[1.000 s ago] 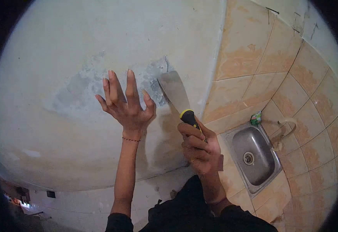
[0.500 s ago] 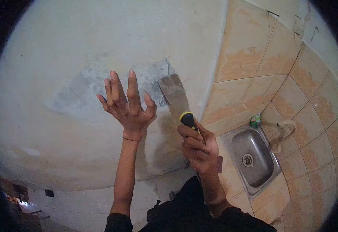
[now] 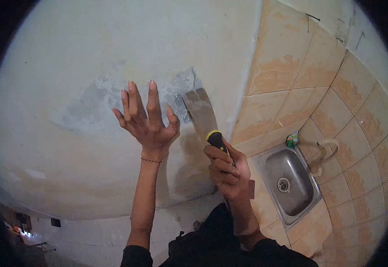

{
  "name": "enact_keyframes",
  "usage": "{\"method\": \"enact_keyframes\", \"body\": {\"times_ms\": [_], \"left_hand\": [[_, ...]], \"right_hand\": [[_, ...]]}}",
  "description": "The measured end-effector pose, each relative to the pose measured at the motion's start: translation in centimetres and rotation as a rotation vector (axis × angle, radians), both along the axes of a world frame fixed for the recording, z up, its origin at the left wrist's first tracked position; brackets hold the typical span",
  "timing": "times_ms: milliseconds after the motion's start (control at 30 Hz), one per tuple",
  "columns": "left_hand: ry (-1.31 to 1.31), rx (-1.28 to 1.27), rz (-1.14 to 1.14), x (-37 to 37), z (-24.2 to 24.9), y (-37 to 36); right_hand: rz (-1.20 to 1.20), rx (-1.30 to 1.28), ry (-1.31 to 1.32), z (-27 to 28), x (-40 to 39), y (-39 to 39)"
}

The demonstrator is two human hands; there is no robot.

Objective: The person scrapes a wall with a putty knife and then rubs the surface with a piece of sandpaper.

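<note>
Grey bare plaster shows in a patch (image 3: 109,100) on the pale wall (image 3: 69,53); the right hand (image 3: 227,171) is clenched round the black-and-yellow handle of a scraper (image 3: 203,113), whose steel blade lies flat at the patch's right edge, while the left hand (image 3: 147,120) is released, fingers spread and apparently braced on the wall just left of the blade. Step in hand, as judged: scraping loose paint at that edge; the next stroke calls for a low blade angle and steady push, kept off the left fingers. Open wall lies left of and above the patch; to its right the tiles (image 3: 283,66) begin at the corner, with a sink (image 3: 289,178) below them, so room is tight there.
</note>
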State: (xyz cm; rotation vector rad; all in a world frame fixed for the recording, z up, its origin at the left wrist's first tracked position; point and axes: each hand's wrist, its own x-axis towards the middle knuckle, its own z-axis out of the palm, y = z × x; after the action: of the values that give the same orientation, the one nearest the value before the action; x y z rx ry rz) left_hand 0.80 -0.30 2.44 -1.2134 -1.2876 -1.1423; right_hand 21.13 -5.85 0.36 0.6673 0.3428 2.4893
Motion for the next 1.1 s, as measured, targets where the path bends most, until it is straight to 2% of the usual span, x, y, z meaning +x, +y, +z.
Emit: {"method": "enact_keyframes", "body": {"times_ms": [167, 267, 467, 567, 700, 733, 833, 933, 1033, 1100], "left_hand": [[-0.004, -0.007, -0.007, 0.0, -0.1, -0.1], [-0.001, 0.012, -0.013, 0.0, 0.0, 0.0], [-0.014, -0.005, -0.011, -0.2, -0.2, -0.1], [-0.021, 0.002, -0.024, -0.2, -0.2, -0.1], [0.009, -0.028, -0.026, -0.3, -0.1, -0.5], [0.005, -0.031, -0.031, -0.3, -0.1, -0.4], [-0.014, -0.046, -0.043, -0.2, -0.2, -0.7], [-0.004, -0.034, -0.047, -0.3, 0.0, -0.5], [-0.029, -0.037, -0.040, -0.1, 0.0, -0.7], [-0.048, -0.044, -0.036, 0.0, 0.0, -0.8]], "right_hand": [[-0.064, 0.036, -0.020, 1.0, -0.4, 0.0], [-0.026, 0.010, -0.030, -0.4, -0.1, -0.2], [-0.184, 0.179, -0.166, 1.2, -0.5, 0.6], [-0.735, 0.475, -0.771, 3.7, 0.8, -1.4], [-1.588, 0.997, -1.564, 3.2, 1.0, 0.1], [-1.825, 1.062, -1.769, 3.0, 0.9, 0.8], [-2.190, 1.385, -1.943, 2.1, 0.4, 1.9], [-1.979, 1.465, -2.177, -0.5, 0.0, 0.4], [-1.896, 1.452, -2.128, -2.6, -0.3, -0.9], [-1.826, 1.419, -2.147, -1.8, -0.6, -1.2]]}}
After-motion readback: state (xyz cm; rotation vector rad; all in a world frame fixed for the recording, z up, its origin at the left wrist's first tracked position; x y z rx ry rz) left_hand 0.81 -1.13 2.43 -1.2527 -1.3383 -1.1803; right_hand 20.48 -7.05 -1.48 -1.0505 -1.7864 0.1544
